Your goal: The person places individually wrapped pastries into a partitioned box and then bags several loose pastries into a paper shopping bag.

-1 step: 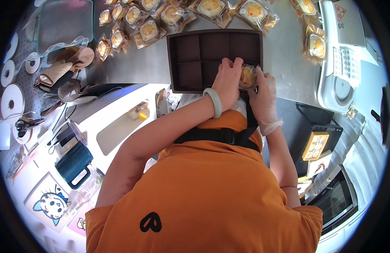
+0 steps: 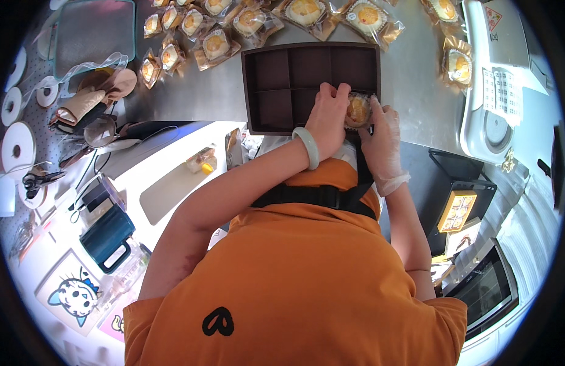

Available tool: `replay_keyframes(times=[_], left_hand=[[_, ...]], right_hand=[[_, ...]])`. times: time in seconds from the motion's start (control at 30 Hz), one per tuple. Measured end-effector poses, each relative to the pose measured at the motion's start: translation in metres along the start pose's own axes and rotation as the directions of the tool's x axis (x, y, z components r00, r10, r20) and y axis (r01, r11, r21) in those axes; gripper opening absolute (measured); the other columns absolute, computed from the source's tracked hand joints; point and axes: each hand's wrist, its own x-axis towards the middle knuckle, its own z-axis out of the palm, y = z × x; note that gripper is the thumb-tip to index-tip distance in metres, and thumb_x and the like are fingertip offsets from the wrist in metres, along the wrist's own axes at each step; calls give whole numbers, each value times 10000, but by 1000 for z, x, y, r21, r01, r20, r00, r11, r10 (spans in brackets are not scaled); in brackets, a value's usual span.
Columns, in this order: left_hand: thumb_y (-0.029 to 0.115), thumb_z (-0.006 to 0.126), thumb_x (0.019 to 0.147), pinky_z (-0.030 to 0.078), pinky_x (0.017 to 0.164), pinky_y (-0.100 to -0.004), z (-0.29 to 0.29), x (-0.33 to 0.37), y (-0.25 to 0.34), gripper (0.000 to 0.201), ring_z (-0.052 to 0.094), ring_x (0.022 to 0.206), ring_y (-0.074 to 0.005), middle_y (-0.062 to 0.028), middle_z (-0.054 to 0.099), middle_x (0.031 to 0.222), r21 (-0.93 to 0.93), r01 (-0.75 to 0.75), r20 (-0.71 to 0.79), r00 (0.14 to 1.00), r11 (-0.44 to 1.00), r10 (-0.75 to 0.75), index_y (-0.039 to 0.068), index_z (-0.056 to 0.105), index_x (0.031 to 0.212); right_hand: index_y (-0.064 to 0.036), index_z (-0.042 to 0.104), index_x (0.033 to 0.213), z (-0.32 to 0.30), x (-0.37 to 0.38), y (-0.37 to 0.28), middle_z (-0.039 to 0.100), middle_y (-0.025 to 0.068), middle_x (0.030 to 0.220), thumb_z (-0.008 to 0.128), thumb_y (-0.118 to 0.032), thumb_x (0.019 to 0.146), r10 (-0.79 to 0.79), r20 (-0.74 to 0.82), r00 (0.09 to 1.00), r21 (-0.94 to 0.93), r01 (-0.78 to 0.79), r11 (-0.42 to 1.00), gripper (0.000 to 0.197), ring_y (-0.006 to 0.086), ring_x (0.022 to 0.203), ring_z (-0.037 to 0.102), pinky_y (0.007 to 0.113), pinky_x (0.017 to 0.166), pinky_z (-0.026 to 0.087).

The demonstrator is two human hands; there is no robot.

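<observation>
A round golden pastry in clear wrapping [image 2: 358, 110] sits in or just over the near right compartment of a dark brown divided box [image 2: 274, 110]. My left hand [image 2: 329, 117], bare with a pale bangle at the wrist, closes on the pastry's left side with its fingers curled. From the right, my right hand [image 2: 383, 129], in a clear thin glove, grips the pastry's other side between thumb and fingers. The box's other visible compartments hold nothing. My left hand partly hides the near middle one.
Several wrapped pastries [image 2: 249, 22] lie on the metal counter [image 2: 184, 100] beyond the box, with another wrapped pastry [image 2: 459, 66] at the right. A white scale-like machine [image 2: 496, 131] stands right of them. Tools, including scissors [image 2: 39, 181], hang at the left, above a dark teal mug [image 2: 108, 236].
</observation>
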Motion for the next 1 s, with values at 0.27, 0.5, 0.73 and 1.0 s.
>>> replay_keyframes(times=[0.27,0.5,0.73,1.0], left_hand=[[-24,740,652,477,823,-471,-24,7,2,683,536,984,-459,-210,448,1123,140,17,172,984,990,-41,52,383,1228],[111,759,698,437,900,-421,-30,6,0,676,497,1067,-379,-153,465,1184,133,-256,118,963,958,241,39,429,1284],[364,771,685,242,1091,-461,-9,15,10,869,366,1271,-308,-126,424,1355,375,-498,301,863,782,405,4,374,1370],[330,766,697,249,1092,-446,-10,17,1,899,357,1289,-305,-130,407,1391,344,-523,339,844,780,416,17,319,1411]], right_hand=[[-20,541,1246,-6,0,7,529,119,942,707,57,687,-27,-55,998,59,30,998,588,277,880,542,370,805,458],[-42,623,1156,-57,23,54,626,96,942,668,-53,827,23,-353,936,38,-10,999,333,190,894,612,311,806,482],[57,369,1345,-114,104,105,500,272,1211,744,-454,730,98,-582,807,-353,-359,864,883,415,1141,469,472,979,378],[78,201,1412,-89,122,111,474,259,1154,780,-456,641,212,-572,792,-459,-523,718,1102,390,1048,474,486,926,390]])
